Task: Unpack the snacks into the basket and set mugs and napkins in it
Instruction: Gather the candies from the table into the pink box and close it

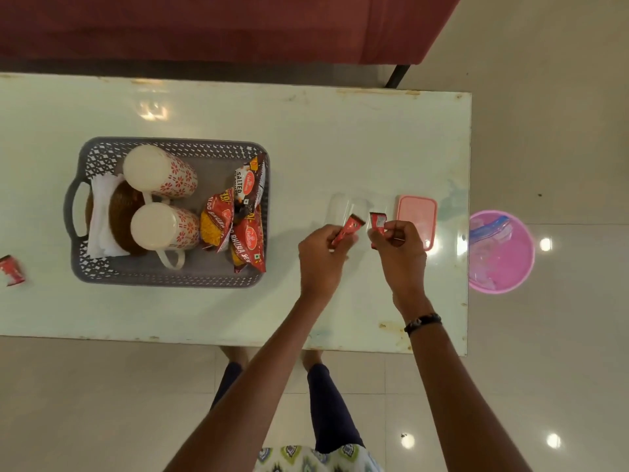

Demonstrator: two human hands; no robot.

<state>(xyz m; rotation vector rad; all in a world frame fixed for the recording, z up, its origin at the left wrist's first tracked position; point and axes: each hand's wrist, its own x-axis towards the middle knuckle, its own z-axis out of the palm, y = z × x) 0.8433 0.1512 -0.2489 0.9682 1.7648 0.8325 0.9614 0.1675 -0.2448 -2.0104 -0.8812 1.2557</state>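
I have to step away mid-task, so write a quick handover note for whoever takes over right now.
Left hand grips a red chocolate bar; right hand pinches another red chocolate bar, both above the table.
Done: grey basket holds two floral mugs, white napkins and snack packets.
Left: both bars, plus a red wrapper at the table's left edge.

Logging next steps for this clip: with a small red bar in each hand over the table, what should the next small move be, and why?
Probably carry both bars left and drop them in the grey basket. The left hand pinches one red bar, the right hand another red bar, both above the clear container with its pink lid off. The basket already holds mugs, napkins and snack packets.
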